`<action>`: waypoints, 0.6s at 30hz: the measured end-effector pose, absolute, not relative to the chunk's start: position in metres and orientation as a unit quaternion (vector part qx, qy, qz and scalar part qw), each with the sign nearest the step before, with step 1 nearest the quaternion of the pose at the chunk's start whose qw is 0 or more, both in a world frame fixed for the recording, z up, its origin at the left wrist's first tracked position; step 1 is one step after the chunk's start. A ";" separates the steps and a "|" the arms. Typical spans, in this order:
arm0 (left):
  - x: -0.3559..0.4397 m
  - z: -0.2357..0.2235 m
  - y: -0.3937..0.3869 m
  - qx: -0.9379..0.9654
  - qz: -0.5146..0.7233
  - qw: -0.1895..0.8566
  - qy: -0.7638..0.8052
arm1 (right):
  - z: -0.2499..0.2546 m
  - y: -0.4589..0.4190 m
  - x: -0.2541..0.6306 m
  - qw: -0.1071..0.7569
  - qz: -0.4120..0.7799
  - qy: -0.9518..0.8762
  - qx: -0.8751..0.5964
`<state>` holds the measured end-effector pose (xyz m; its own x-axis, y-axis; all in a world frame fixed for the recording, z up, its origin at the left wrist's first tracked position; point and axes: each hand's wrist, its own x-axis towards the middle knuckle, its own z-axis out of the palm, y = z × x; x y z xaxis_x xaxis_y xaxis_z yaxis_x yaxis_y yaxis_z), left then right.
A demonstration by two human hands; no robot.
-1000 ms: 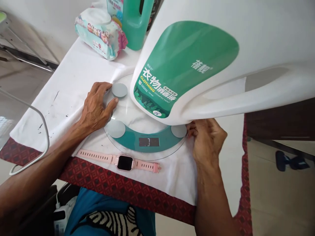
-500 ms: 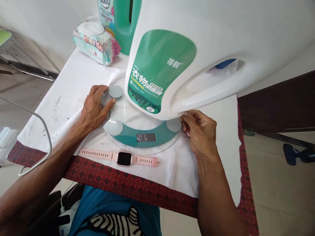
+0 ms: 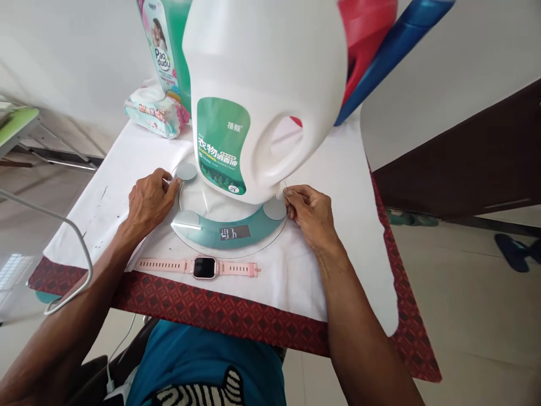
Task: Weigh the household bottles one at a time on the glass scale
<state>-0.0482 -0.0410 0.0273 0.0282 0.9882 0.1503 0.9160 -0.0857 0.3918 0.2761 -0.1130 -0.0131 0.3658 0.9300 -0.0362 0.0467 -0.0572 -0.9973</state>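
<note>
A round glass scale (image 3: 228, 234) with a teal band and grey discs lies on the white cloth, digits lit on its small display (image 3: 234, 232). On it stands a large white jug of clothing disinfectant (image 3: 270, 67), upright with a green label. My left hand (image 3: 151, 198) holds the scale's left rim, thumb by a grey disc and fingers curled. At the right rim, my right hand (image 3: 311, 213) pinches the scale's edge beside another disc; its fingertips are partly hidden. A pink-strapped smartwatch (image 3: 204, 268) lies flat in front of the scale, its screen dark.
At the back left are a pack of wipes (image 3: 156, 113) and a green bottle (image 3: 180, 67). Red (image 3: 369, 25) and blue (image 3: 397, 51) containers stand behind the jug. A white cable (image 3: 80, 237) loops near my left forearm. Red patterned cloth (image 3: 220, 307) borders the table's front edge.
My view has shifted, so the jug looks smaller and farther back and the red and blue containers show. Digits on the scale's display are now brighter. Both hands stay at the scale's rim.
</note>
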 end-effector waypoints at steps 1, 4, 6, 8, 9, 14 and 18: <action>-0.047 0.029 -0.040 0.708 0.188 0.100 0.673 | -0.012 -0.113 0.277 0.558 0.399 -0.399 -0.609; -0.044 0.035 -0.035 0.709 0.175 0.120 0.673 | -0.004 -0.115 0.278 0.545 0.421 -0.393 -0.609; -0.041 0.037 -0.032 0.709 0.171 0.130 0.672 | 0.002 -0.118 0.280 0.522 0.439 -0.388 -0.620; -0.039 0.037 -0.030 0.710 0.178 0.133 0.668 | 0.006 -0.120 0.282 0.500 0.447 -0.383 -0.636; -0.039 0.037 -0.030 0.711 0.183 0.133 0.665 | 0.007 -0.121 0.283 0.490 0.447 -0.380 -0.645; -0.038 0.026 -0.028 0.711 0.209 0.137 0.657 | 0.004 -0.121 0.282 0.459 0.419 -0.377 -0.686; -0.039 0.018 -0.027 0.706 0.230 0.138 0.655 | 0.003 -0.122 0.277 0.463 0.398 -0.382 -0.694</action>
<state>-0.0386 -0.0273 0.0177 0.0352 0.9888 0.1449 0.8620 -0.1034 0.4962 0.2772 -0.1217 0.0028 0.3910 0.8987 -0.1988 0.1613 -0.2795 -0.9465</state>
